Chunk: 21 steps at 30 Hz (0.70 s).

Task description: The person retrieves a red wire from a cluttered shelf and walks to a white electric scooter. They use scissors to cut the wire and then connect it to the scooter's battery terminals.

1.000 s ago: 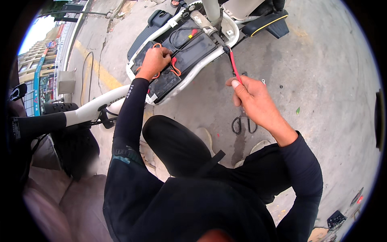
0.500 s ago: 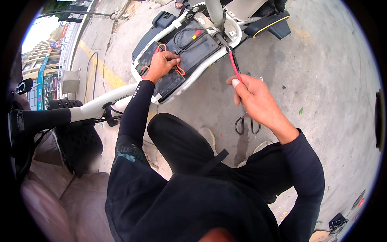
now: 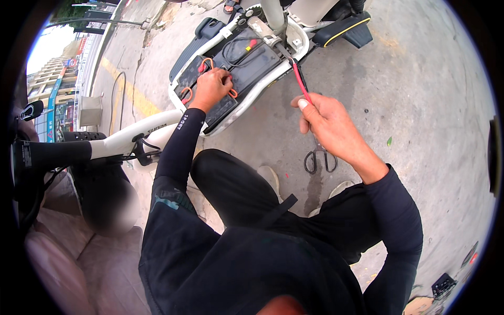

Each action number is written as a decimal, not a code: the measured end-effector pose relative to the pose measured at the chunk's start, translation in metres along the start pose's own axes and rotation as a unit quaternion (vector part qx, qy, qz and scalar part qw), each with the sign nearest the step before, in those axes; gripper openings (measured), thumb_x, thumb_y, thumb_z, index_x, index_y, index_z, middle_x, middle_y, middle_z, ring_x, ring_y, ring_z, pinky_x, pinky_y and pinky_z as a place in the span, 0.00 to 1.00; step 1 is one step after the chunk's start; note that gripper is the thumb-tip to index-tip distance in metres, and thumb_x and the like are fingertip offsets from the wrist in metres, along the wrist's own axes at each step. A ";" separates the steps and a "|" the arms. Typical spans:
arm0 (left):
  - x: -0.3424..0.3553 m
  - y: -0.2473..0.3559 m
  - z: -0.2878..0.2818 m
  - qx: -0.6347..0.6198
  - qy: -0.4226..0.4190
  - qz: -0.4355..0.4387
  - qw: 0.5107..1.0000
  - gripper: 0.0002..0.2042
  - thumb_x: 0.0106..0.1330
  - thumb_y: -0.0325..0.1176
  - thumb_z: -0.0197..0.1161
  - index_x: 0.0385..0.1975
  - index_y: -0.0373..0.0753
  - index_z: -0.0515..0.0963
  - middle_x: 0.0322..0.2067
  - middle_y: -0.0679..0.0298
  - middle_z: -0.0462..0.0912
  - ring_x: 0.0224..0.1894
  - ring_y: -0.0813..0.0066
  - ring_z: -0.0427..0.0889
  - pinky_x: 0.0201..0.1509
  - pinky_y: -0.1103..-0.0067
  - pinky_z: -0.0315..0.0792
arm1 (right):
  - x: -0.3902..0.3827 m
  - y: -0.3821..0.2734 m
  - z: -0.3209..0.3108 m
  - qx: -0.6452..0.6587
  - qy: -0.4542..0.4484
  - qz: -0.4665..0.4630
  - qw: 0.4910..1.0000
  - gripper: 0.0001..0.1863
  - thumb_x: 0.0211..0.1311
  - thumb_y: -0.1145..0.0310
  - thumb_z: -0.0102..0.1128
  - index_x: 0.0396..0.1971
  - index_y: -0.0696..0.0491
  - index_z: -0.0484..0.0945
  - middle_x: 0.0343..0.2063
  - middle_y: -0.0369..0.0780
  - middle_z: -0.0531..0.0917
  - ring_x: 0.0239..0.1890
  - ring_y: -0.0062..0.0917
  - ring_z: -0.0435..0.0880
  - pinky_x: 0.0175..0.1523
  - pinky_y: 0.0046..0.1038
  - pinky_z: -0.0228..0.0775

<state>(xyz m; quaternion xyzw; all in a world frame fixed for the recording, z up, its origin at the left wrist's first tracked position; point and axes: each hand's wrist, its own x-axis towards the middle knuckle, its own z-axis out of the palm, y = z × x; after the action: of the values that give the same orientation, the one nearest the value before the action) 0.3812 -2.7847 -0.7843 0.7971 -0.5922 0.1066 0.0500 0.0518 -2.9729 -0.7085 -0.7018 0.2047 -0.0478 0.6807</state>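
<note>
The right hand's (image 3: 331,126) thumb and fingers are clamped on a red cable (image 3: 300,83), its far end at the near side of the white frame (image 3: 248,101). The left hand (image 3: 211,90) is bunched over the dark batteries (image 3: 258,56) inside that frame, near an orange wire (image 3: 233,93); I can't tell whether its fingers pinch anything. Black-handled scissors (image 3: 317,149) lie on the pavement, closer to the person than the frame.

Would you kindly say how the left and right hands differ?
The left hand is over the dark batteries; the right hand is outside the white frame, above the pavement. The right hand grips a slim red piece; whether the left hand holds anything is unclear. Both are bare.
</note>
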 end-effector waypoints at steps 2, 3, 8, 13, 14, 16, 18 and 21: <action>-0.001 0.004 0.008 0.008 -0.005 -0.036 0.999 0.07 0.55 0.30 0.64 0.30 0.37 0.86 0.29 0.54 0.86 0.30 0.55 0.87 0.38 0.66 0.81 | 0.000 0.002 -0.001 0.005 0.001 0.002 1.000 0.22 0.78 0.56 0.46 0.29 0.58 0.76 0.20 0.37 0.81 0.26 0.25 0.78 0.37 0.33 0.70; 0.000 0.006 0.011 0.008 -0.009 -0.061 0.998 0.07 0.55 0.30 0.64 0.29 0.36 0.85 0.28 0.54 0.86 0.30 0.54 0.86 0.38 0.65 0.81 | 0.000 0.003 -0.004 0.006 0.002 0.003 1.000 0.22 0.78 0.56 0.46 0.29 0.58 0.76 0.20 0.38 0.81 0.26 0.25 0.78 0.37 0.33 0.70; 0.018 -0.011 0.001 0.015 -0.133 -0.038 0.990 0.06 0.59 0.29 0.62 0.30 0.34 0.82 0.30 0.53 0.84 0.33 0.52 0.85 0.41 0.62 0.79 | 0.005 0.002 -0.007 -0.010 0.006 0.007 1.000 0.21 0.78 0.56 0.47 0.35 0.60 0.77 0.20 0.36 0.81 0.26 0.22 0.76 0.36 0.30 0.69; 0.020 -0.022 -0.001 0.047 -0.169 0.064 0.982 0.07 0.66 0.29 0.59 0.41 0.35 0.79 0.37 0.54 0.80 0.43 0.53 0.83 0.45 0.64 0.77 | 0.011 0.004 -0.005 -0.005 0.007 -0.021 1.000 0.22 0.77 0.57 0.47 0.26 0.58 0.75 0.21 0.38 0.81 0.26 0.25 0.78 0.37 0.33 0.70; 0.016 -0.023 0.003 0.063 -0.159 0.075 0.982 0.07 0.67 0.29 0.59 0.41 0.36 0.78 0.37 0.55 0.80 0.43 0.53 0.83 0.45 0.65 0.77 | 0.011 0.003 -0.005 -0.003 0.005 -0.019 1.000 0.22 0.77 0.57 0.47 0.27 0.58 0.75 0.21 0.38 0.81 0.27 0.26 0.78 0.37 0.33 0.70; 0.007 -0.012 0.010 0.019 -0.051 0.012 0.998 0.07 0.67 0.31 0.62 0.41 0.38 0.76 0.37 0.56 0.80 0.40 0.53 0.83 0.42 0.65 0.78 | 0.011 0.002 -0.007 -0.001 0.005 -0.012 1.000 0.22 0.77 0.57 0.47 0.27 0.58 0.75 0.21 0.39 0.81 0.27 0.26 0.78 0.38 0.33 0.70; 0.002 -0.002 0.019 0.003 0.049 -0.050 0.998 0.06 0.66 0.31 0.64 0.38 0.39 0.76 0.35 0.57 0.80 0.36 0.54 0.84 0.38 0.64 0.78 | 0.011 0.006 -0.007 0.002 -0.001 -0.023 1.000 0.19 0.78 0.58 0.47 0.42 0.60 0.79 0.21 0.35 0.81 0.26 0.18 0.74 0.34 0.27 0.68; 0.004 0.001 0.028 0.004 0.082 -0.112 0.990 0.07 0.66 0.33 0.67 0.37 0.41 0.77 0.34 0.59 0.81 0.35 0.55 0.84 0.35 0.64 0.77 | 0.008 0.003 -0.007 -0.006 -0.003 -0.011 1.000 0.19 0.78 0.58 0.47 0.37 0.59 0.78 0.22 0.38 0.82 0.28 0.24 0.78 0.37 0.31 0.70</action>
<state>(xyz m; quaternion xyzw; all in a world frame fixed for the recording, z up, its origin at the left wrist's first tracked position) 0.3844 -2.7944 -0.8105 0.8475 -0.4923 0.1677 0.1065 0.0560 -2.9825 -0.7127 -0.7080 0.1956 -0.0522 0.6766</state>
